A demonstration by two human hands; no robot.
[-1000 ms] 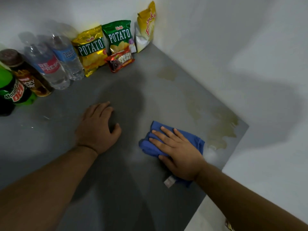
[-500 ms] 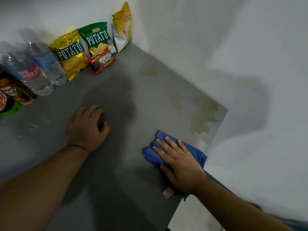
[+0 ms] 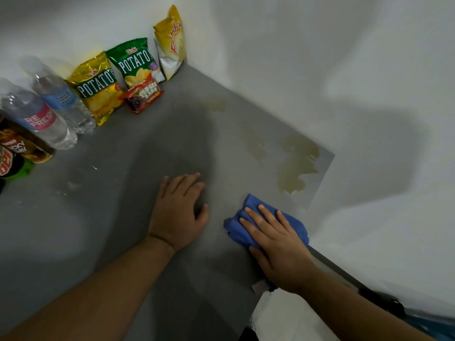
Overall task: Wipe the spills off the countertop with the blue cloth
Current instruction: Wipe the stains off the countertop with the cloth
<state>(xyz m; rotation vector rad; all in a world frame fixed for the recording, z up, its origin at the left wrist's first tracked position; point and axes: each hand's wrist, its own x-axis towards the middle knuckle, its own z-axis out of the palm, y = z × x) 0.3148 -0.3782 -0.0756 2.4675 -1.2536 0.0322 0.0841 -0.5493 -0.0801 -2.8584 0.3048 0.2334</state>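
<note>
Blue cloth: folded blue fabric cloth point(image 3: 248, 228) lies on the grey bench point(image 3: 103, 232) near its right edge, just short of the largest yellowish spill point(image 3: 295, 166).
Change: against half a second ago, the left hand point(image 3: 177, 212) sits much closer to the cloth; cloth and spill keep about the same gap.
Right hand: right hand point(image 3: 275, 244) flat, fingers spread, palm pressing the cloth down.
Left hand: palm down, fingers loosely curled, holding nothing.
Back wall: snack bags point(image 3: 134, 62) and bottles point(image 3: 49, 112) stand in a row.
</note>
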